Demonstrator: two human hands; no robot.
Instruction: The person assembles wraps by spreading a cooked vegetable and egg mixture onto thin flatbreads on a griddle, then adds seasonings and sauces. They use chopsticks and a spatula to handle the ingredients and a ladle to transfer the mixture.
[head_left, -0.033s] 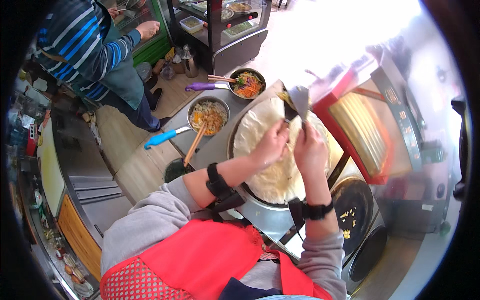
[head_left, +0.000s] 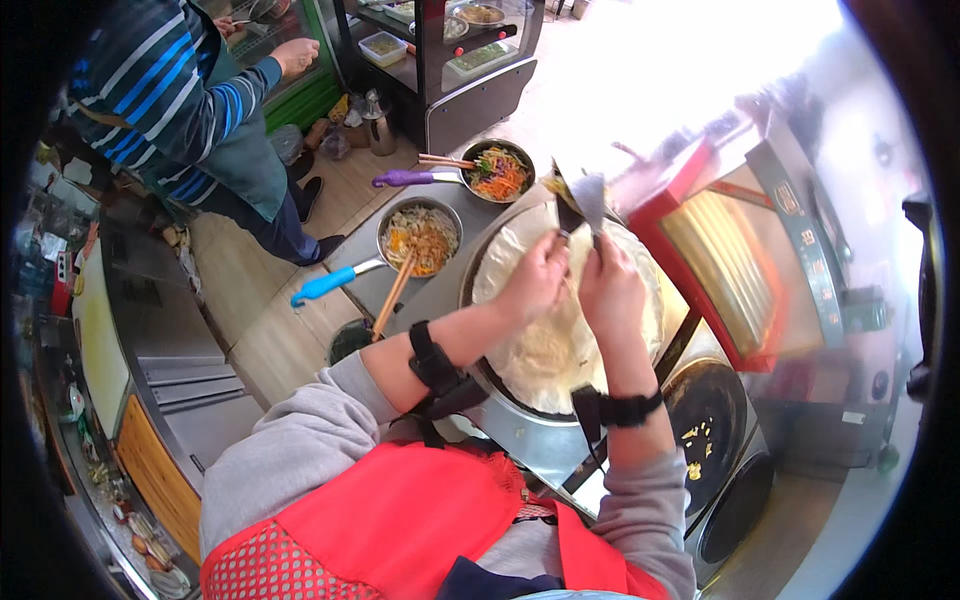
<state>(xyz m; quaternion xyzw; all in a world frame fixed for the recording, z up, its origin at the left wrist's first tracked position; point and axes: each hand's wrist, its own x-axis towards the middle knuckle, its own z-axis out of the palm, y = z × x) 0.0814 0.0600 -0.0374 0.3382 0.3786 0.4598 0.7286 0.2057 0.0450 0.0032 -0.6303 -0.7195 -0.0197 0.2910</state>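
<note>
A large pale, thin pancake [head_left: 540, 350] covers the round griddle [head_left: 466, 285] in front of me. My left hand [head_left: 537, 280] is closed around the short handle of a scraper [head_left: 570, 217] with a dark blade. Gripped in my right hand [head_left: 613, 290] is a metal spatula [head_left: 589, 194], its wide blade overlapping the scraper at the griddle's far edge. Some yellowish food [head_left: 556, 184] shows by the two blades, partly hidden behind them. Both hands hang over the pancake, close together.
Left of the griddle stand a blue-handled pan [head_left: 420, 238] of shredded food with chopsticks [head_left: 395, 295] and a purple-handled pan [head_left: 497, 172] of vegetables. Right are a red-framed warmer [head_left: 725, 270] and a dark pan [head_left: 705, 430] with yellow scraps. Another person [head_left: 190, 120] stands far left.
Both hands and their tools have shifted slightly left and away from me. The scraper and spatula stay in my grip.
</note>
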